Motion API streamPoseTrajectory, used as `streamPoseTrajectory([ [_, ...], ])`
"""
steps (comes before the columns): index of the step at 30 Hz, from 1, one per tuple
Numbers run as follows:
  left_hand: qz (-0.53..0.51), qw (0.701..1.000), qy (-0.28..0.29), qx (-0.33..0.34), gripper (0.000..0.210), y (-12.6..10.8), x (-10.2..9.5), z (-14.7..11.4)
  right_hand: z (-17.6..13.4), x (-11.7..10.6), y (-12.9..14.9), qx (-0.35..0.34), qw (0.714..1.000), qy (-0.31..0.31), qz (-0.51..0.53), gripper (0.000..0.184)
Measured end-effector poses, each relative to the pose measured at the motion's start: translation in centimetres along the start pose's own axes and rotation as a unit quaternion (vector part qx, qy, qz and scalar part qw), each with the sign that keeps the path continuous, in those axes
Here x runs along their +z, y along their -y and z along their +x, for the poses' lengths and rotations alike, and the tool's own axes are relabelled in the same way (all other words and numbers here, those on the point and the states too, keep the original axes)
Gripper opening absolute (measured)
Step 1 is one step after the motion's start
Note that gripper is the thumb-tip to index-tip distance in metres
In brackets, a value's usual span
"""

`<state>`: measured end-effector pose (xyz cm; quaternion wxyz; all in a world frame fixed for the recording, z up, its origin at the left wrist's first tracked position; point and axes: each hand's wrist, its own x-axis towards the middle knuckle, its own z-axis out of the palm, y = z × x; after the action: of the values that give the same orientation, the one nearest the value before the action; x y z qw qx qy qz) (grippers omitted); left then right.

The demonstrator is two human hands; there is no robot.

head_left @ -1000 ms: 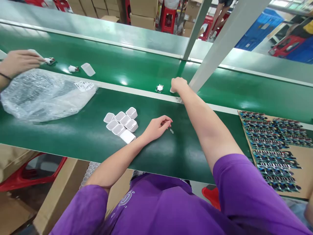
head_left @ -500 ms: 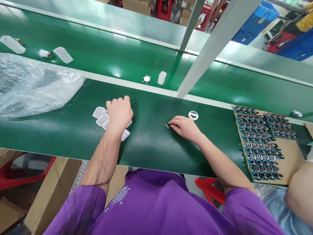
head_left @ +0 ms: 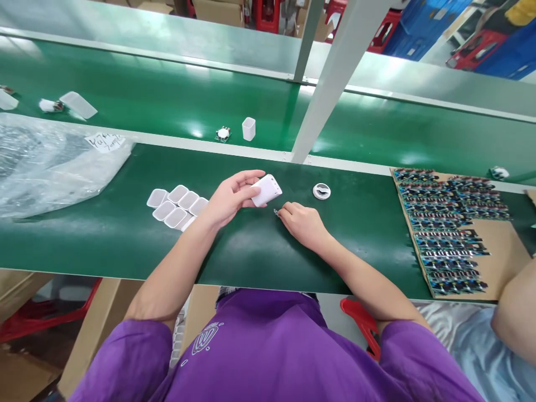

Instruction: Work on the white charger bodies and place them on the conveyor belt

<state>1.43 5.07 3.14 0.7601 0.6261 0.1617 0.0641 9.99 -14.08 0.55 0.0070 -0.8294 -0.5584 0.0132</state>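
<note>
My left hand is closed around a white plastic housing, held tilted above the green bench. Small dark holes show at the housing's right end. Just to its right, my right hand rests low over the bench with fingertips pinched together. Whatever is between those fingertips is too small to make out. Touching or right beside them lies a little heap of tiny silvery parts. A round white piece with a dark curved recess sits behind my right hand. Several white open-ended housings stand grouped left of my left wrist.
A cardboard sheet bears rows of circuit boards at right, near another person's arm. A plastic bag covers the left. Beyond the rail, a white cup-like housing stands beside a small board. A metal post rises behind.
My left hand has come away from the grouped housings, moved right and turned, now showing one housing in its grasp. My right hand stays at the tiny parts, its fingers curled more. The view has shifted slightly.
</note>
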Motion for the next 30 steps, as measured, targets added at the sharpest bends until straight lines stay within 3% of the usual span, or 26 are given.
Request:
streamPoseTrajectory([
  [4,-0.08,0.994,0.062,-0.035,0.053,0.7,1.0,-0.4,-0.3,-0.4,-0.6,0.032,0.996,0.001,0.08,0.028],
  [7,-0.088,0.993,0.069,-0.031,0.042,1.4,1.9,-0.7,-0.8,-1.4,-1.5,0.051,0.969,-0.057,0.234,0.019],
  [10,-0.052,0.997,0.052,0.015,0.039,2.0,2.7,-1.1,-1.5,-2.6,-1.5,0.079,0.887,-0.176,0.42,0.012],
  [13,-0.012,0.998,0.039,0.048,0.042,2.4,3.4,-1.6,-1.9,-3.1,-0.4,0.111,0.796,-0.252,0.539,0.013],
  [15,0.007,0.998,0.027,0.06,0.044,2.5,3.8,-2.1,-2.0,-3.0,0.5,0.111,0.775,-0.279,0.556,0.011],
  [17,0.025,0.998,0.016,0.063,0.046,2.6,4.2,-2.4,-1.9,-2.8,1.0,0.102,0.782,-0.31,0.532,0.007],
  [23,0.072,0.996,0.001,0.047,0.048,3.0,4.5,-2.9,-1.8,-2.5,1.0,0.069,0.839,-0.381,0.383,0.01],
  [30,0.125,0.989,-0.023,0.073,0.047,3.1,4.6,-3.0,-1.9,-2.3,1.2,0.067,0.856,-0.407,0.311,0.009],
])
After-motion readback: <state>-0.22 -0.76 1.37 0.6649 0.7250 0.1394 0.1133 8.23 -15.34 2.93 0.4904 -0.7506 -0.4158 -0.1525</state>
